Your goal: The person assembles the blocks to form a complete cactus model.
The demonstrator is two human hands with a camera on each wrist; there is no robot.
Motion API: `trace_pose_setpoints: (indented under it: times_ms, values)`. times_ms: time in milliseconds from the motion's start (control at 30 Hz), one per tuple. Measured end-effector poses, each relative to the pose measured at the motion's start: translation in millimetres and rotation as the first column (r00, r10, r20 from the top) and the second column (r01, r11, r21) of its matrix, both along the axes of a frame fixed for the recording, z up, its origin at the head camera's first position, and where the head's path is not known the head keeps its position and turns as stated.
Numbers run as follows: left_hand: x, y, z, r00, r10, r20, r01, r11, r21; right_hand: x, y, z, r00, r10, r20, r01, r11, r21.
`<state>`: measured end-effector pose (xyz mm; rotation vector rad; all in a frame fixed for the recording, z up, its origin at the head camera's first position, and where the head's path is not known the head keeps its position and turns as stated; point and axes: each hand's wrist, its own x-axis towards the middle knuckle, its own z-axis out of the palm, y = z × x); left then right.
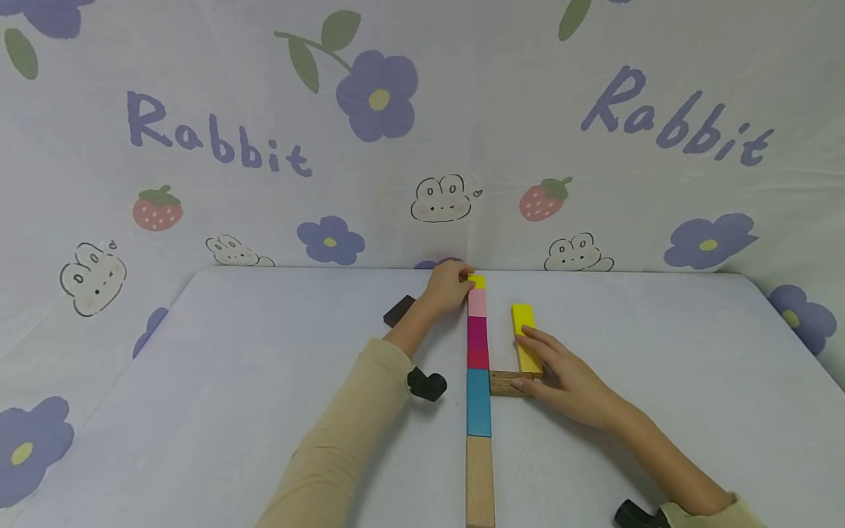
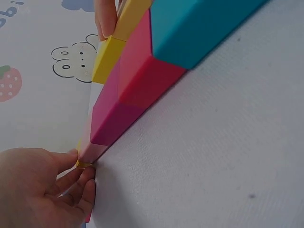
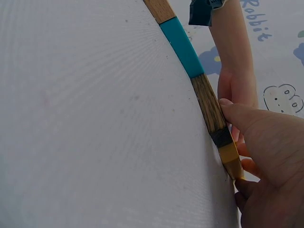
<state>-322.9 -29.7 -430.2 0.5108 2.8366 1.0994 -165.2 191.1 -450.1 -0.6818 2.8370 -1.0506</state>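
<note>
Toy blocks lie end to end in a straight row: wood point(image 1: 480, 480), blue point(image 1: 478, 403), red point(image 1: 478, 358), magenta point(image 1: 477, 334), pink point(image 1: 477, 302). At its far end my left hand point(image 1: 449, 287) pinches a small-looking yellow block point(image 1: 477, 281), partly hidden by the fingers. A brown wooden block point(image 1: 507, 383) juts rightward from the blue one. At its outer end a long yellow block point(image 1: 521, 319) points away from me. My right hand point(image 1: 568, 378) holds this yellow block under its fingers, the thumb point(image 3: 232, 107) resting on the brown block.
A dark block-shaped piece point(image 1: 399, 312) shows beside the left forearm. Black wrist gear point(image 1: 427, 385) sticks out from the left sleeve, and more point(image 1: 639, 515) sits at the right cuff. Behind the white table point(image 1: 231, 411) hangs a rabbit-printed cloth point(image 1: 475, 117).
</note>
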Motion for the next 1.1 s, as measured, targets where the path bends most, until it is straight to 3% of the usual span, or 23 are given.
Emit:
trace_pose_setpoints:
  times_ms: [367, 600, 833, 1100]
  values:
    - [17.8, -20.8, 7.3, 0.999, 0.009, 0.047, -0.016, 0.990, 0.137, 0.5, -2.4, 1.8, 1.000, 0.002, -0.004, -0.002, 1.000, -0.003]
    - [32.6, -43.5, 19.2, 1.000, -0.001, -0.006, 0.002, 0.981, 0.196, 0.1, -2.5, 1.7, 1.000, 0.003, -0.002, -0.003, 1.000, 0.000]
    - [57.7, -68.9, 32.7, 0.999, 0.022, -0.026, -0.016, 0.978, 0.206, 0.7, -1.9, 2.1, 1.000, 0.007, -0.011, -0.007, 1.000, -0.004]
    - [78.9, -98.3, 36.9, 0.997, 0.035, -0.074, -0.020, 0.980, 0.198, 1.0, -1.1, 1.5, 1.000, 0.005, -0.004, -0.005, 1.000, -0.005]
